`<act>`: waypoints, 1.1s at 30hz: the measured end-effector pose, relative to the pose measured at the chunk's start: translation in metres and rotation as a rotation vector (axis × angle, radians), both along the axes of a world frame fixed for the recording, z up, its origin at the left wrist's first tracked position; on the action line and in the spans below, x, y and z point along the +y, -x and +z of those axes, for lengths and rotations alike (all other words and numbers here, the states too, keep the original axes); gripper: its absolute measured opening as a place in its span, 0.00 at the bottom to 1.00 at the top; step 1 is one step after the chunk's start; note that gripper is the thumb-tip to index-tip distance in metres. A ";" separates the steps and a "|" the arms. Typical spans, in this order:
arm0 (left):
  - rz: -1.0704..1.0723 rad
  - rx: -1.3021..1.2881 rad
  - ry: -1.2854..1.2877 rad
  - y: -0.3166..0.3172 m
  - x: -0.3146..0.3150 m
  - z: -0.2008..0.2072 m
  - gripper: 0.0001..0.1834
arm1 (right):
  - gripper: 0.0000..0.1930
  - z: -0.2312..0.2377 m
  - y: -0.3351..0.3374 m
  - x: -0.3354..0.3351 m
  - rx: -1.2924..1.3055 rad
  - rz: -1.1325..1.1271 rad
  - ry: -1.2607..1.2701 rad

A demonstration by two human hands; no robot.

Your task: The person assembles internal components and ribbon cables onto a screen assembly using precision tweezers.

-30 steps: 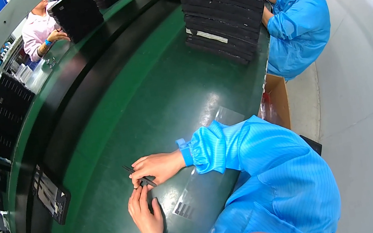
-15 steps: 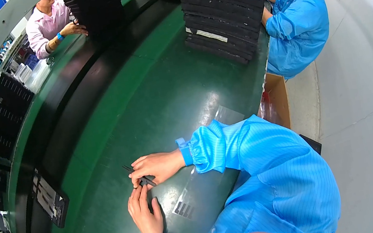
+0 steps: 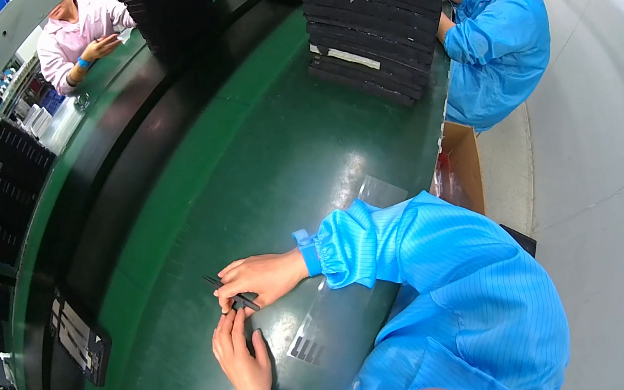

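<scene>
In my right hand point(image 3: 258, 279) are thin black tweezers point(image 3: 245, 301), gripped between closed fingers, with their pointed end toward the upper left. My left hand point(image 3: 242, 359) rests on the green tabletop point(image 3: 188, 346) just below, fingers stretched out and tips meeting the right fingertips. A small dark piece seems to lie under the touching fingertips, too covered to make out. Beside the left hand, a clear sheet with several black strips point(image 3: 306, 350) lies partly beneath my right forearm.
A tall stack of black trays point(image 3: 374, 25) stands at the far end. Along the left runs a dark conveyor belt point(image 3: 106, 185) carrying a flat black device panel point(image 3: 80, 340). A co-worker in blue point(image 3: 497, 37) sits far right, above a cardboard box point(image 3: 462, 168); another in pink point(image 3: 83, 35) is far left.
The panel on the belt has shifted slightly toward me, and the far black stack slightly right. The person in pink has taken a hand off that stack. My hands have barely moved.
</scene>
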State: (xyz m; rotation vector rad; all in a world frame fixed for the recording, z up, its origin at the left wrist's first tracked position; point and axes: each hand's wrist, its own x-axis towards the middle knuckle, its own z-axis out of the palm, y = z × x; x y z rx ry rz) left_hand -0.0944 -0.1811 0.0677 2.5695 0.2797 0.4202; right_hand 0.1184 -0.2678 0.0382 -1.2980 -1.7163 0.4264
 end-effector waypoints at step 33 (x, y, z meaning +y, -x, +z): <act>0.002 0.028 0.046 -0.012 -0.008 0.003 0.29 | 0.16 0.012 -0.013 -0.012 0.011 0.025 0.197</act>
